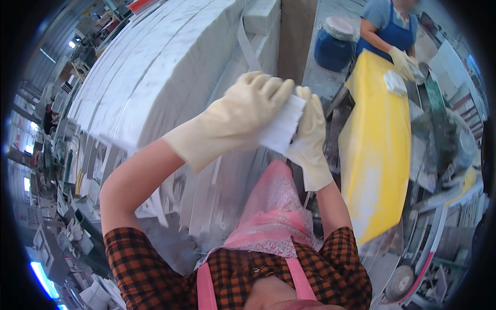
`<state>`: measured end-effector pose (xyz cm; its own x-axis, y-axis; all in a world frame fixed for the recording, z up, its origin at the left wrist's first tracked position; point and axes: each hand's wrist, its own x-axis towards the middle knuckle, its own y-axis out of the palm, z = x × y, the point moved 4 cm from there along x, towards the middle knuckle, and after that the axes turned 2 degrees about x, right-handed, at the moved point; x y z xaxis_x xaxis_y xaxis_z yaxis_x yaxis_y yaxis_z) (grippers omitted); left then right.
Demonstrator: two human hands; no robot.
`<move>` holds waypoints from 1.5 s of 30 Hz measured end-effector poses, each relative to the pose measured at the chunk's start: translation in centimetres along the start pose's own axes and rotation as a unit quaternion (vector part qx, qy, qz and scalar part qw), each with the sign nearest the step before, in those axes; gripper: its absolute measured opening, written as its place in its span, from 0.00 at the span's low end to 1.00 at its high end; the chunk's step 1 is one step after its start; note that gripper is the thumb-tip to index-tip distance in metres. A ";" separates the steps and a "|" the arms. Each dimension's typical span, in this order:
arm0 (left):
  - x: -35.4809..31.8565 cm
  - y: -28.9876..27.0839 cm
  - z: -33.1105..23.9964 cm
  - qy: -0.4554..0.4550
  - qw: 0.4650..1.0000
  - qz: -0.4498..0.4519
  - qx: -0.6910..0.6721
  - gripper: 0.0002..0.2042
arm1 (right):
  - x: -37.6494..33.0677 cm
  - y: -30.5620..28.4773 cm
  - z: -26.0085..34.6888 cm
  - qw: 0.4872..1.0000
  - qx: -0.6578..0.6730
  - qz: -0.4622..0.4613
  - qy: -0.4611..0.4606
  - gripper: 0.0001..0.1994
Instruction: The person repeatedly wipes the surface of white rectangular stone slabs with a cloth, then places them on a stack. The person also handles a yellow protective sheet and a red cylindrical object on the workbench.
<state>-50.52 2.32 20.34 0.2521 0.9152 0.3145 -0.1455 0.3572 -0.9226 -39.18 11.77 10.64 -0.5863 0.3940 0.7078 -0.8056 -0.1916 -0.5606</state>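
Note:
Both my hands wear cream rubber gloves and are raised in front of my pink apron. Between them is a small stack of white stone tiles [283, 126], tilted, with an uneven right edge. My left hand [256, 106] grips the stack from its upper left side, its fingers bent over the top. My right hand [311, 129] closes on the right edge, fingers pointing up. The palms' contact with the tiles is partly hidden. Left of my hands lie long white marble slabs [150, 67], stacked side by side.
At the right runs a bench under a yellow cover [377, 150], with a white stack of pieces [394, 82] on it. A co-worker in a blue apron [400, 36] stands at its far end, gloved. A blue drum [335, 45] stands left of that person.

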 end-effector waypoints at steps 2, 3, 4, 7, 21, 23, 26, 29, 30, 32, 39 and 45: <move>5.9 3.6 4.1 0.018 0.999 0.039 -0.011 0.44 | 3.8 0.8 -5.2 0.998 -0.034 -0.045 -0.012 0.55; 8.6 5.3 6.4 0.023 0.998 0.063 -0.006 0.44 | 5.7 1.6 -7.7 0.997 -0.048 -0.064 -0.010 0.57; 11.4 7.1 8.7 0.029 0.996 0.081 -0.008 0.44 | 7.8 2.6 -10.4 0.997 -0.047 -0.059 -0.001 0.58; 17.7 12.0 16.2 0.038 0.990 0.134 -0.007 0.44 | 13.5 6.1 -17.8 0.998 -0.028 -0.024 0.041 0.59; 20.9 21.7 36.1 -0.058 0.928 0.368 0.022 0.54 | 25.2 24.4 -26.3 0.940 0.151 0.186 0.241 0.67; 21.0 22.4 36.9 -0.058 0.919 0.390 0.029 0.55 | 25.7 25.0 -26.7 0.931 0.164 0.202 0.256 0.66; 21.1 22.8 37.3 -0.056 0.915 0.397 0.038 0.56 | 26.3 25.2 -26.8 0.931 0.146 0.209 0.262 0.66; 20.8 22.6 37.1 -0.065 0.924 0.375 0.032 0.56 | 26.3 25.2 -26.6 0.926 0.120 0.220 0.282 0.66; 20.6 22.4 37.1 -0.070 0.932 0.355 0.030 0.56 | 26.4 25.3 -26.5 0.922 0.124 0.228 0.288 0.65; 19.9 21.8 36.8 -0.086 0.947 0.308 0.016 0.55 | 26.6 25.2 -26.5 0.921 0.111 0.240 0.287 0.65; 18.6 23.0 37.1 -0.128 0.974 0.154 0.106 0.39 | 26.3 26.2 -27.4 0.922 0.074 0.252 0.284 0.65; 15.9 21.0 32.6 -0.253 0.962 0.067 0.082 0.33 | 24.0 27.1 -27.7 0.819 0.358 0.181 0.409 0.66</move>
<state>-80.78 30.50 13.23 -0.2708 0.9139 0.3022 -0.3032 0.2170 -0.9279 -72.75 40.93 0.50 -0.7802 0.6100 -0.1388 -0.6072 -0.7917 -0.0666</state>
